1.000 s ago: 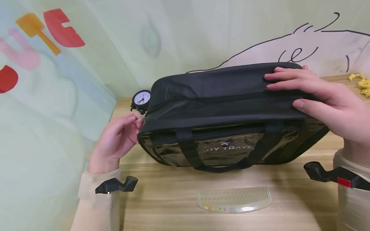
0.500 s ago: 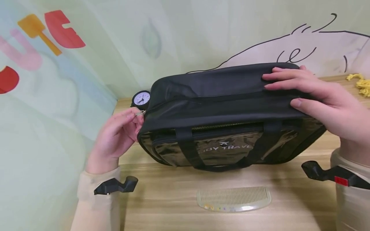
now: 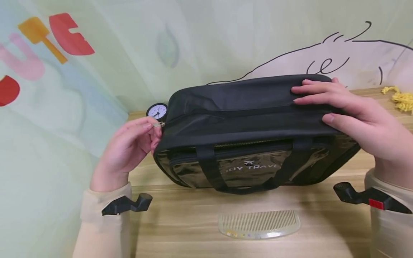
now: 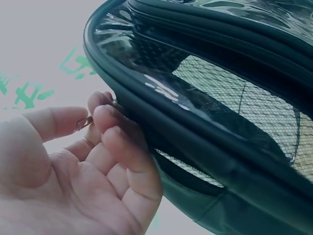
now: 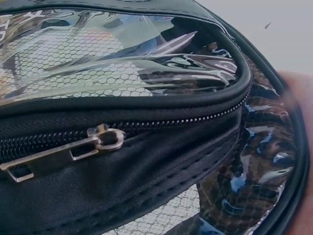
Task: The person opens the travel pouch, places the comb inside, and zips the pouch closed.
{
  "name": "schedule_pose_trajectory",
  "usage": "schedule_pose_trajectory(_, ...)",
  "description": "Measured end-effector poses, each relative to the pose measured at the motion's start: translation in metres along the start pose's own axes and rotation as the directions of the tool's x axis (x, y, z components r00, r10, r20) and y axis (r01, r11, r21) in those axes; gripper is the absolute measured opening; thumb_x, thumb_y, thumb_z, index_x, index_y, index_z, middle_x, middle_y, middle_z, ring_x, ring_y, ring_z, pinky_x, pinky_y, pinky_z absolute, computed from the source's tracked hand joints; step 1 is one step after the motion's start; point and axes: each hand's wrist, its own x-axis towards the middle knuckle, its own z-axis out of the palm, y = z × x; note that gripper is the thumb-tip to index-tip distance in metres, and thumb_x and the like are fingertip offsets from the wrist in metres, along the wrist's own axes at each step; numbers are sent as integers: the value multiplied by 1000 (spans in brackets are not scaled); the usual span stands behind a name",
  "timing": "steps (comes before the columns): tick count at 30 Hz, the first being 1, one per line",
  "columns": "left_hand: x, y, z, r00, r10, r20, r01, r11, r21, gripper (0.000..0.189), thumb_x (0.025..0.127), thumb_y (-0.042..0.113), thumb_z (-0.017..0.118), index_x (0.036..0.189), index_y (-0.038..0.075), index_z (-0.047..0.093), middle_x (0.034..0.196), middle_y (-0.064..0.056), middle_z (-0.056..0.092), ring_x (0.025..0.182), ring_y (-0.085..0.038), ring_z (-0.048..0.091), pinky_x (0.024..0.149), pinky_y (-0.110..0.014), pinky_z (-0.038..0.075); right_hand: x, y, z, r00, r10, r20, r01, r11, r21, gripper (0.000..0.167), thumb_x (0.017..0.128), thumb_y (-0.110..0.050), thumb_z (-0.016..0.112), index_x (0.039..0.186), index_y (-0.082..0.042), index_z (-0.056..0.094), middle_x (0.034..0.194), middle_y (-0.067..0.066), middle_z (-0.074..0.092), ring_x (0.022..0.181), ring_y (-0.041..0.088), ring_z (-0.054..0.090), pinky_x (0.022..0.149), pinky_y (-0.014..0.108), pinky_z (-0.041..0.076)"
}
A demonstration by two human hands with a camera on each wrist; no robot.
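A black travel bag (image 3: pixel 251 123) with clear plastic panels and a hanging carry handle (image 3: pixel 209 168) lies on the table, its long black side facing up. At its left end my left hand (image 3: pixel 129 143) pinches a small metal zipper pull (image 3: pixel 158 124) between thumb and fingers. The left wrist view shows that zipper pull (image 4: pixel 84 122) at the fingertips, beside the bag's rounded corner. My right hand (image 3: pixel 361 114) rests over the bag's right end, fingers spread on top and thumb nearer the front. Another zipper pull (image 5: pixel 54 155) lies along the front pocket's zipper in the right wrist view.
A pale comb (image 3: pixel 259 225) lies on the wooden table (image 3: pixel 180 218) in front of the bag. A small round black clock (image 3: pixel 157 110) stands behind the left hand, partly hidden by the bag. Yellow strands (image 3: pixel 401 100) lie at the far right. A printed cloth (image 3: pixel 135 46) hangs behind.
My left hand, still pinching the zipper pull, has moved slightly up and away along the bag's left end. The right hand stays on the bag; the camera view has shifted slightly.
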Motion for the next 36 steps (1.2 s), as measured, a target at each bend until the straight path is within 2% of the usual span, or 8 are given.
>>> schedule_pose_trajectory(5, 9, 10, 6, 999, -37, 25, 34, 994, 104, 38, 110, 1, 33, 99, 2, 69, 91, -4, 65, 69, -21, 51, 59, -29, 47, -4, 3, -1, 1000, -11, -14, 12, 999, 43, 46, 89, 20, 43, 131, 14, 62, 152, 24, 51, 155, 32, 25, 127, 33, 0)
schedule_pose_trajectory(8, 17, 16, 9, 997, -68, 32, 63, 988, 144, 37, 110, 3, 35, 97, 2, 69, 83, -4, 64, 64, -21, 48, 53, -31, 42, -6, 3, -2, 1000, 6, -24, -6, 1000, 8, 45, 91, 19, 42, 131, 14, 62, 152, 23, 51, 154, 31, 26, 126, 31, 4)
schedule_pose_trajectory(13, 21, 26, 15, 992, -114, 44, 105, 980, 172, 37, 110, 6, 36, 95, 1, 69, 74, -3, 60, 58, -21, 41, 48, -33, 31, -6, 2, -3, 1000, 21, -20, -23, 998, -60, 46, 91, 18, 44, 132, 10, 63, 153, 18, 53, 154, 29, 28, 127, 32, 2)
schedule_pose_trajectory(18, 25, 38, 22, 989, -137, 53, 125, 972, 197, 34, 110, 8, 37, 93, 0, 66, 72, -4, 54, 56, -21, 38, 48, -33, 31, -2, 2, 0, 1000, -18, -16, 17, 999, -44, 47, 90, 20, 45, 132, 10, 63, 153, 17, 53, 154, 27, 29, 128, 36, -5)
schedule_pose_trajectory(21, 26, 44, 27, 990, -135, 37, 123, 967, 225, 33, 109, 7, 37, 92, -2, 64, 71, -5, 51, 56, -21, 38, 47, -34, 32, 2, 1, 2, 1000, -24, -14, 24, 999, -36, 47, 90, 20, 45, 133, 9, 63, 154, 16, 53, 154, 26, 30, 128, 36, -7)
schedule_pose_trajectory(24, 26, 45, 30, 992, -126, -6, 124, 961, 247, 34, 109, 6, 37, 91, -2, 65, 71, -6, 51, 58, -22, 41, 47, -33, 36, 3, 0, 4, 1000, -20, -9, 20, 999, -28, 47, 91, 19, 45, 134, 9, 63, 154, 17, 52, 155, 26, 29, 128, 36, -9)
schedule_pose_trajectory(29, 25, 46, 33, 991, -124, -42, 130, 960, 249, 34, 108, 5, 38, 90, -1, 65, 71, -6, 51, 60, -21, 43, 49, -31, 40, 5, -1, 4, 1000, -18, -3, 18, 999, -36, 48, 91, 19, 45, 134, 7, 64, 154, 17, 52, 155, 28, 27, 127, 35, -8)
schedule_pose_trajectory(36, 34, 48, 40, 983, -168, -69, 181, 937, 298, 31, 110, 12, 43, 93, -1, 65, 73, -6, 51, 63, -20, 42, 52, -28, 36, 3, 1, 2, 1000, -28, -6, 28, 1000, 4, 48, 91, 19, 43, 134, 9, 62, 155, 19, 50, 154, 29, 27, 127, 36, -10)
